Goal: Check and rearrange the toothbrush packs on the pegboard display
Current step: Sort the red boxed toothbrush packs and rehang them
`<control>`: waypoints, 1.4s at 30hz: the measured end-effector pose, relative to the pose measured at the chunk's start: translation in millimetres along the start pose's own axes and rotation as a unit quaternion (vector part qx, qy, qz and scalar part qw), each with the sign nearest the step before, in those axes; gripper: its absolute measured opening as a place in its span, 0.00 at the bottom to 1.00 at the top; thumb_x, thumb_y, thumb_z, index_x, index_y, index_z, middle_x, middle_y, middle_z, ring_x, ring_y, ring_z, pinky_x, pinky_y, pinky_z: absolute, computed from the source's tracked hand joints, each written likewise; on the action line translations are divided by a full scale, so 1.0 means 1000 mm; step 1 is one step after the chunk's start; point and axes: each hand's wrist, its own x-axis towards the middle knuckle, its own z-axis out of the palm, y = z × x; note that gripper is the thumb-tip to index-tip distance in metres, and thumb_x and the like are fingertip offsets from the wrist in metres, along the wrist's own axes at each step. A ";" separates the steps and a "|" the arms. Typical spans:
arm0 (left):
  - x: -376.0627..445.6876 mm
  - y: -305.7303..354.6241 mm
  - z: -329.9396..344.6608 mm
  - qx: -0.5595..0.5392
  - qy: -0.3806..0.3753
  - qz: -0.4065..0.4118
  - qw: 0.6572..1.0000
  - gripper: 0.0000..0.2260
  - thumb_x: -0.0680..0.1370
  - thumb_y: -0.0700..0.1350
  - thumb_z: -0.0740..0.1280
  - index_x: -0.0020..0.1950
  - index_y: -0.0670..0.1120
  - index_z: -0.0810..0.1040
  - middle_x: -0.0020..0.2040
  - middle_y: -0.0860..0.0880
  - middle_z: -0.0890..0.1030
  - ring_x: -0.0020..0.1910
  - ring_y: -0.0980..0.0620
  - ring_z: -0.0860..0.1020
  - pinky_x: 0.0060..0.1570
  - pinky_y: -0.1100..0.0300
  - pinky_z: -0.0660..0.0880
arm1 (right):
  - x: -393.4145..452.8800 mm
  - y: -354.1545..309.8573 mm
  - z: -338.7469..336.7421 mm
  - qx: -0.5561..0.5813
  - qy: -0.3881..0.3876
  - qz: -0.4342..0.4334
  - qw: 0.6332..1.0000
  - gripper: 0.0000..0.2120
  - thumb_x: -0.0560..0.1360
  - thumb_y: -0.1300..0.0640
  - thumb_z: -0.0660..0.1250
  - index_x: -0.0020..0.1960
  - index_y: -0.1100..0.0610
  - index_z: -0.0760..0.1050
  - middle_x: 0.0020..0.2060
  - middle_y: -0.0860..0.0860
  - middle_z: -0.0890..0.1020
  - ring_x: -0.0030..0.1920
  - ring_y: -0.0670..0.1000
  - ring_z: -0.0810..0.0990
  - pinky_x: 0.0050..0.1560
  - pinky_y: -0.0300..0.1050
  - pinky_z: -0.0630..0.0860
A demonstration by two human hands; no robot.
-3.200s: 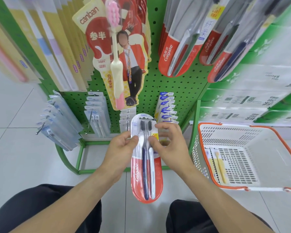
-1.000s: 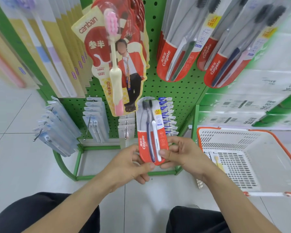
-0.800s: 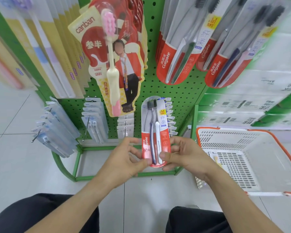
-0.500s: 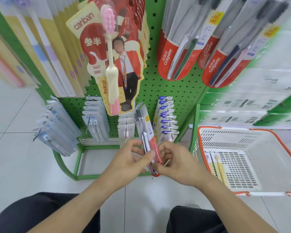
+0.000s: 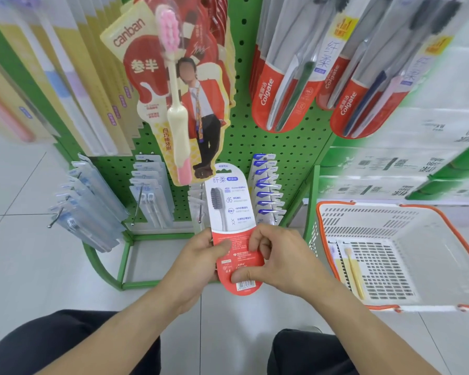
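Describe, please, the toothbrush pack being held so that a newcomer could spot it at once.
Start at the green perforated pegboard stand; just in front of its bottom row, the left hand and right hand grip a rounded grey-and-red card toothbrush pack. Unlike the hanging red Colgate packs above, it shows its printed back, not brushes.

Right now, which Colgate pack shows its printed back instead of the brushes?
The Colgate pack held in both hands, left hand and right hand; the hanging Colgate packs face forward, brushes visible.
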 end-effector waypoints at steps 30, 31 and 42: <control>-0.002 -0.003 -0.004 0.156 -0.135 0.078 0.975 0.19 0.76 0.42 0.69 0.68 0.48 0.74 0.58 0.48 0.85 0.56 0.46 0.83 0.60 0.43 0.79 | 0.013 0.016 -0.010 0.291 0.051 0.040 0.954 0.13 0.68 0.48 0.77 0.50 0.52 0.83 0.39 0.57 0.87 0.37 0.68 0.84 0.37 0.60 0.83; -0.001 -0.005 -0.004 0.154 -0.124 0.086 0.977 0.20 0.78 0.40 0.70 0.69 0.50 0.72 0.57 0.48 0.85 0.55 0.47 0.84 0.59 0.43 0.79 | 0.012 0.015 -0.011 0.299 0.034 0.037 0.953 0.12 0.69 0.50 0.75 0.50 0.53 0.83 0.39 0.56 0.87 0.33 0.66 0.83 0.33 0.55 0.81; 0.000 -0.006 -0.001 0.173 -0.105 0.099 0.974 0.17 0.77 0.35 0.71 0.63 0.50 0.75 0.53 0.52 0.86 0.48 0.50 0.86 0.45 0.57 0.81 | 0.012 0.026 -0.019 0.217 0.024 0.049 0.975 0.22 0.58 0.40 0.83 0.48 0.46 0.83 0.43 0.46 0.88 0.44 0.54 0.87 0.46 0.58 0.84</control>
